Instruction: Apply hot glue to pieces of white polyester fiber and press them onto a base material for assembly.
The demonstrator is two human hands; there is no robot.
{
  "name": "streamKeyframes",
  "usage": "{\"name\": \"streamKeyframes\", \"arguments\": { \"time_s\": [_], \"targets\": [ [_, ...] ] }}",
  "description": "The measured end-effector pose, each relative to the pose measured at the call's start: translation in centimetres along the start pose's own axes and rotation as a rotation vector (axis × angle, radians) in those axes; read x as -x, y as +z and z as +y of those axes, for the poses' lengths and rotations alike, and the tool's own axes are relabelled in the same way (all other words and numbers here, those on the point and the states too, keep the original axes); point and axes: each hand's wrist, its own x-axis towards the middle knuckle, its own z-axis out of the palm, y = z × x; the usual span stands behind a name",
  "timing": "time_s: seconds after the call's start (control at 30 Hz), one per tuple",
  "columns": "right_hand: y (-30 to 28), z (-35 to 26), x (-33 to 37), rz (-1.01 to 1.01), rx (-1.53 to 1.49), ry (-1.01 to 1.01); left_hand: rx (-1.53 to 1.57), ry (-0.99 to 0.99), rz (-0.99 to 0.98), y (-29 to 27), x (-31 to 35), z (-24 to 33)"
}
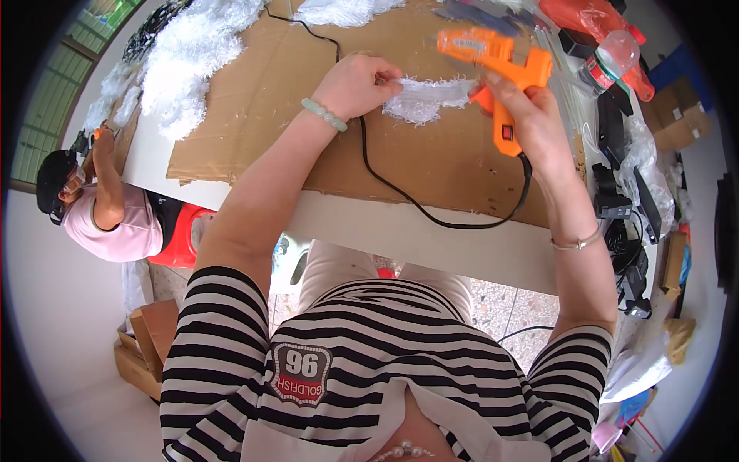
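My right hand (539,127) is wrapped round the handle of an orange hot glue gun (530,71), whose nozzle end points left. Its black cord (408,202) hangs from the handle and curves left across the cardboard, passing under my left wrist. Between my hands is a white piece of fringed, frayed fabric (431,98). My left hand (356,83) pinches its left end between thumb and fingers. The fabric's right end reaches my right fingers; whether they grip it too is hard to tell.
Brown cardboard (254,100) covers much of the white table (431,242). White fringe heaps (192,61) lie at the left. A plastic bottle (616,58), an orange-red bag (573,17) and black parts (612,127) crowd the right side. At far left sits another person (115,223).
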Motion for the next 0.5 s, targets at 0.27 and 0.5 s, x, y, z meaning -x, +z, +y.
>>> {"name": "streamKeyframes", "arguments": {
  "time_s": [0.27, 0.5],
  "targets": [
    [0.6, 2.0, 2.0, -0.128, 0.403, 0.1, -0.091, 0.092, 0.105, 0.7, -0.5, -0.9],
    [2.1, 2.0, 1.1, -0.094, 0.426, 0.143, -0.054, 0.115, 0.135, 0.9, -0.3, -1.6]
  ]
}}
